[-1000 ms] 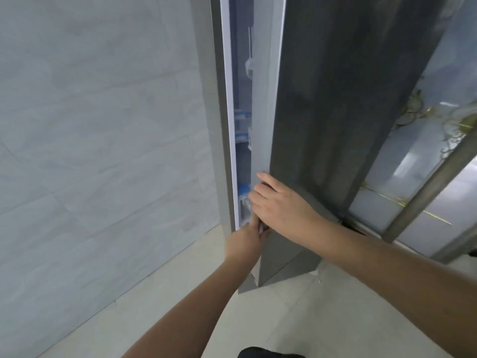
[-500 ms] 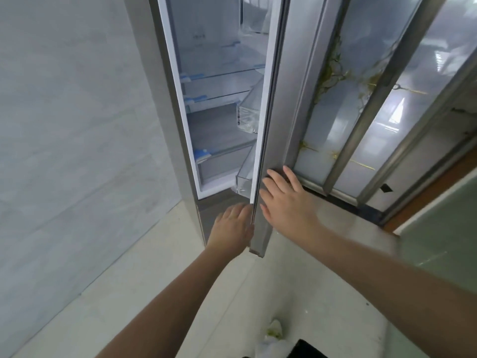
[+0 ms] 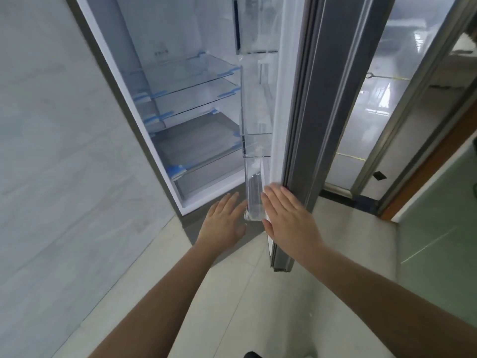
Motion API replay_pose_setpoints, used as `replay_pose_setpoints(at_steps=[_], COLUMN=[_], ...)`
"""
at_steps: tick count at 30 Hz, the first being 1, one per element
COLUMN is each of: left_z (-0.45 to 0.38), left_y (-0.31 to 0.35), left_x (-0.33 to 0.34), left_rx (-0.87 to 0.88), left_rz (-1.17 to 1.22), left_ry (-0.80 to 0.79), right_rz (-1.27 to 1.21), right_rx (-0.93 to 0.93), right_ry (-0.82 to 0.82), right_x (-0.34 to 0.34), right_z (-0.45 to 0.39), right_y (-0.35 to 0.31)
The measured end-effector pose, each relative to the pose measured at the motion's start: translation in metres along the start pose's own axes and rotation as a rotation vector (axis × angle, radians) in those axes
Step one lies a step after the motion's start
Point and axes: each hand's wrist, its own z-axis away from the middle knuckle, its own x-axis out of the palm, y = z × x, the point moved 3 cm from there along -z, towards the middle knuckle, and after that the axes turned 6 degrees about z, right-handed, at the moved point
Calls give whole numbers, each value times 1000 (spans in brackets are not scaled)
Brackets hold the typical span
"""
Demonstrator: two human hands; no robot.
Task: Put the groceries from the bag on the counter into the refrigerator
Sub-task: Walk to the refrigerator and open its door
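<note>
Head view, upright refrigerator [image 3: 165,104] door [image 3: 304,125] swung toward camera, left hand [image 3: 224,220] and right hand [image 3: 287,218] fingers spread, empty.

Bright, even daylight with glare on the glossy panel [image 3: 382,81] at right, soft shadows beneath the refrigerator door [image 3: 304,140], slight motion blur throughout, and wide-angle bending of straight lines near the edges

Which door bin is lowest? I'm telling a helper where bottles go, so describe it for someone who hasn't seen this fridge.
Start at the open refrigerator door on the right. Follow its inner side down past the clear upper bins. The lowest door bin is the clear one at the bottom, between the left hand and right hand.
</note>
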Motion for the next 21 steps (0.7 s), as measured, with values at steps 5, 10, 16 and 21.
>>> replay_pose_setpoints(at_steps=[5,10,16,21], left_z=[-47,-75,-110,-130], left_y=[35,67,100,112], left_x=[9,31,41,46], left_rx=[76,139,245,245], left_rz=[-19,-20,15,37], left_ry=[-19,-45,-66,-84], right_rz=[-143,-325,-379,-428], right_rx=[138,290,343,386], right_ry=[61,198,205,129], right_x=[21,39,67,94], right_z=[23,39,34,30], right_y=[34,68,104,125])
